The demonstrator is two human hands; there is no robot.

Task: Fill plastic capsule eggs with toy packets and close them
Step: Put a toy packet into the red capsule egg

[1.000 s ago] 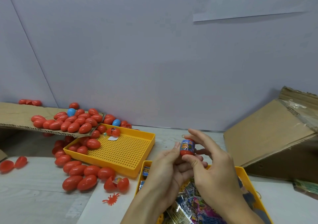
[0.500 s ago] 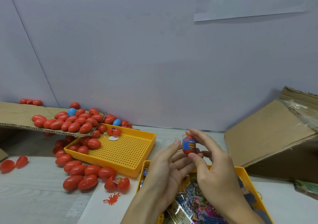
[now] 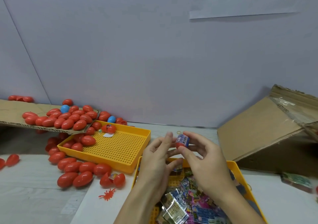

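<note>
My right hand (image 3: 204,163) pinches a red capsule egg (image 3: 182,142) with a blue toy packet folded into it, thumb below and fingers on top. My left hand (image 3: 157,158) is beside it with fingers relaxed and slightly blurred, no longer on the egg. Both hands hover above a yellow tray (image 3: 238,167) full of colourful toy packets (image 3: 191,204). An open red egg (image 3: 112,180) with something inside lies on the table to the left.
A second yellow perforated tray (image 3: 120,148) holds a few red eggs. Many closed red eggs (image 3: 68,167) and two blue ones are piled on a cardboard sheet (image 3: 12,111) and the table at left. A cardboard box (image 3: 268,131) stands at right. A red toy bug (image 3: 108,194) lies near the front.
The packet has been pushed deeper into the egg. My left hand has let go and pulled slightly left; my right hand now holds the egg alone, tilted.
</note>
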